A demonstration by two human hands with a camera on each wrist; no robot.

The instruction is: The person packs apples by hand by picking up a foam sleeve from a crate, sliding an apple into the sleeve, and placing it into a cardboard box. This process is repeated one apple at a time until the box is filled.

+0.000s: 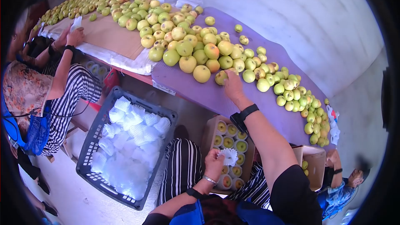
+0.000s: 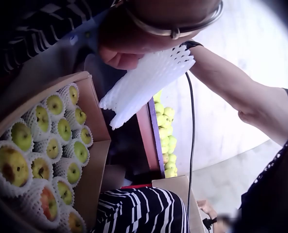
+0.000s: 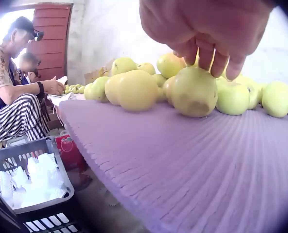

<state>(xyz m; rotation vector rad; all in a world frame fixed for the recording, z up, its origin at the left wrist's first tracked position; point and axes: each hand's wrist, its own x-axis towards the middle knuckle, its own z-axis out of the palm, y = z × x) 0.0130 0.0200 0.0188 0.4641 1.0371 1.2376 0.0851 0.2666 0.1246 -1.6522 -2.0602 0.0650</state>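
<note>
My right hand (image 1: 234, 88) reaches over the purple mat, its fingers (image 3: 205, 53) extended down at the top of a yellow-green apple (image 3: 195, 92) with a brown patch on its near side. The fingertips are partly hidden behind that apple, which sits on the mat at the front of the pile. Low near my lap, my left hand (image 1: 213, 166) holds a white foam net sleeve (image 2: 146, 80) by one side. The sleeve hangs flattened in the left wrist view. Below it stands a cardboard box (image 2: 96, 160) with rows of apples (image 2: 48, 148) in foam nets.
A dark plastic crate (image 1: 88, 152) heaped with white foam nets (image 1: 132, 133) stands left of my legs. Loose apples (image 1: 179, 33) run along the long table. Another person (image 1: 37, 83) sits at the left; a second cardboard box (image 1: 314, 162) and another person (image 1: 339, 191) are at right.
</note>
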